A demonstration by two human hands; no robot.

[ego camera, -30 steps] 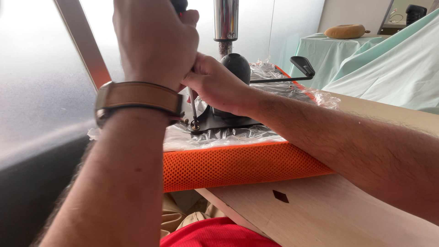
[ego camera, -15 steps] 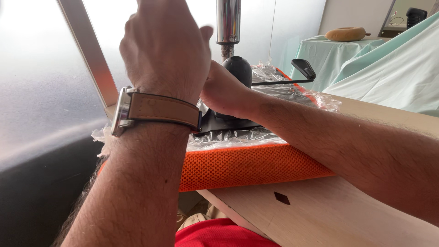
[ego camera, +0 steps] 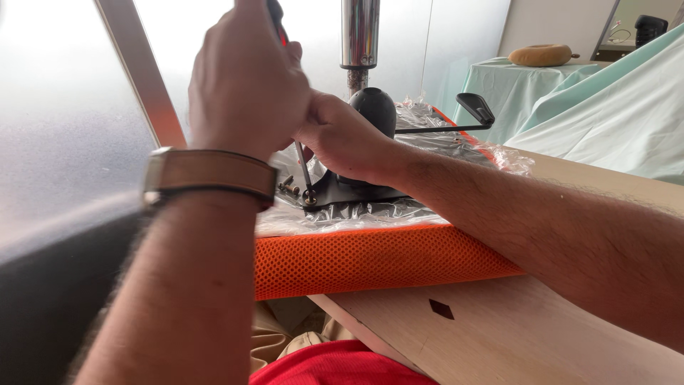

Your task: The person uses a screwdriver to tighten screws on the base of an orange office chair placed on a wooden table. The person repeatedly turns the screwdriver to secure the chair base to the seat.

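The left hand (ego camera: 246,85) is clenching the handle of a screwdriver (ego camera: 303,160), its thin shaft running down to a screw at the near left corner of a black metal base plate (ego camera: 356,192). The right hand (ego camera: 342,135) is closing its fingers around the upper shaft, steadying it just above the plate. The plate is sitting on crinkled clear plastic wrap (ego camera: 342,217) over an orange mesh seat cushion (ego camera: 370,257), which is resting on a pale wooden worktop (ego camera: 541,335). A chrome column (ego camera: 360,36) and a black lever (ego camera: 456,121) are rising from the plate. The screwdriver is looking light and stiff, best held at the handle; the plate seems heavy and rigid, and the plastic under it likely slippery. Loose screws (ego camera: 288,187) are lying just left of the tip. Frosted window panes (ego camera: 71,107) are standing at far left, and pale green cloths (ego camera: 605,114) are draping furniture at far right
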